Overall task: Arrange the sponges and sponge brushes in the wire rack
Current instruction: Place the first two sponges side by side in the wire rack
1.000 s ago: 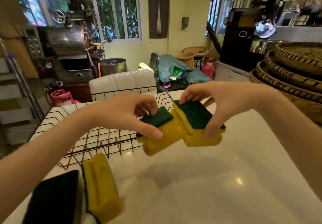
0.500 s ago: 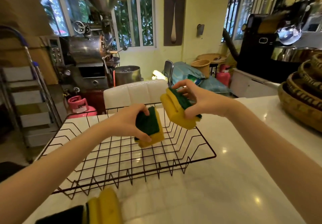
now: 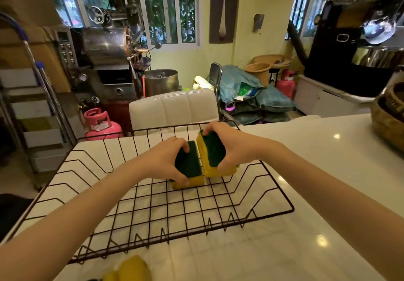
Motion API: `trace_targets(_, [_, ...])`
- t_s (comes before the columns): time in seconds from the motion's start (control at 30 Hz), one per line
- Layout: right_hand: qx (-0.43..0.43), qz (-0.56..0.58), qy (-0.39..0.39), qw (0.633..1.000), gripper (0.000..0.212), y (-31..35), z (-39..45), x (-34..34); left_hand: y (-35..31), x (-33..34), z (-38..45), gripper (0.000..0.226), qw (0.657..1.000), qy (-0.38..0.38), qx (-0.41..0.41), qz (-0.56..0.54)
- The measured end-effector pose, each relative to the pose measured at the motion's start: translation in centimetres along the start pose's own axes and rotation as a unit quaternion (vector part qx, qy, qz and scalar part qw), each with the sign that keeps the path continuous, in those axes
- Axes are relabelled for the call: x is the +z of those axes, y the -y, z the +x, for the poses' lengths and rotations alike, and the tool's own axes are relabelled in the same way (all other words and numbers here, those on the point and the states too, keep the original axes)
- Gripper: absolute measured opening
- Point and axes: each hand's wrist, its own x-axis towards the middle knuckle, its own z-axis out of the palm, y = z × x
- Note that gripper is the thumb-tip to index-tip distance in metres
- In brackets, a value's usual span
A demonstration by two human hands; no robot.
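A black wire rack (image 3: pixel 282 199) lies on the white counter. My left hand (image 3: pixel 166 160) grips a yellow sponge with a green scouring face (image 3: pixel 189 164), standing on edge on the rack's grid. Right beside it, my right hand (image 3: pixel 231 147) holds a stack of yellow-green sponges (image 3: pixel 213 156), also on edge and touching the rack floor near the far right. The two sponge groups sit side by side, almost touching. Another yellow sponge (image 3: pixel 131 269) lies on the counter at the bottom edge, in front of the rack.
A woven basket (image 3: pixel 387 119) stands at the counter's right end. A white padded chair back (image 3: pixel 172 108) rises just behind the rack. Beyond are a pink gas cylinder (image 3: pixel 100 125) and metal machinery. White counter (image 3: pixel 306 226) stretches to the right of the rack.
Both hands moved forward and down, carrying the sponges from above the rack onto its grid. The sponges turned from tilted to standing on edge, side by side.
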Motion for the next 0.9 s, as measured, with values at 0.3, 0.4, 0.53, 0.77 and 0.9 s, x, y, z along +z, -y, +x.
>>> trace_targets(0.3, [0.046, -0.112, 0.043, 0.992, 0.085, 0.7, 1.9, 0.9, 0.3, -0.3, -0.2, 0.067, 0.999, 0.016, -0.025, 0.032])
trace_targets(0.4, [0.049, -0.124, 0.056, 0.989, 0.084, 0.8, 2.4, 1.3, 0.5, -0.3, -0.3, 0.066, 0.999, 0.02, -0.026, 0.03])
trace_targets(0.53, [0.053, -0.138, 0.07, 0.987, 0.083, 0.6, 2.8, 1.4, 0.5, -0.1, -0.3, 0.067, 1.0, 0.013, -0.016, 0.017])
trace_targets(0.77, [0.062, -0.156, 0.09, 0.982, 0.084, 0.6, 2.9, 1.4, 0.4, -0.1, -0.3, 0.066, 1.0, 0.027, -0.015, 0.0])
trace_targets(0.9, [0.064, -0.154, 0.096, 0.981, 0.083, 0.6, 2.9, 1.4, 0.2, -0.2, -0.4, 0.066, 0.999, 0.045, -0.024, 0.0])
